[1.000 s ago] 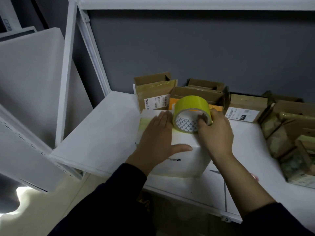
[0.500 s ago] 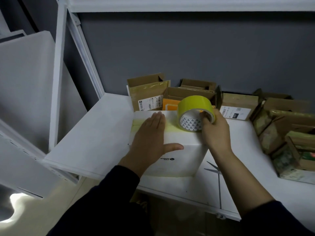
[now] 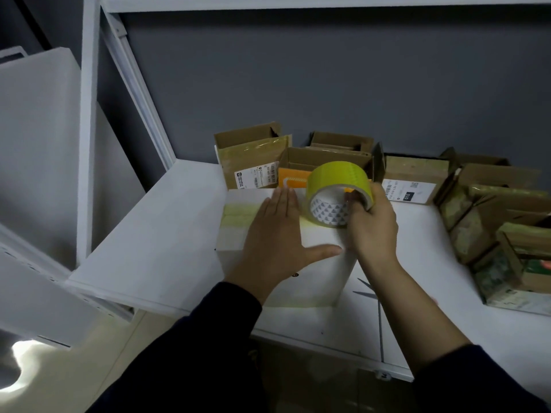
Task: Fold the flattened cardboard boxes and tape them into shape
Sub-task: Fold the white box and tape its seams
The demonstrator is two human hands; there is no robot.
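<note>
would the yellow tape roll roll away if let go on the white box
Probably a little: the tape roll stands on its round rim on the box, gripped by the right hand. The strip already stuck along the box top likely tethers it. With a hollow core, it may just tip flat.

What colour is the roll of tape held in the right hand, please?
Yellow-green tape roll, its white core printed with grey triangles; head view.
</note>
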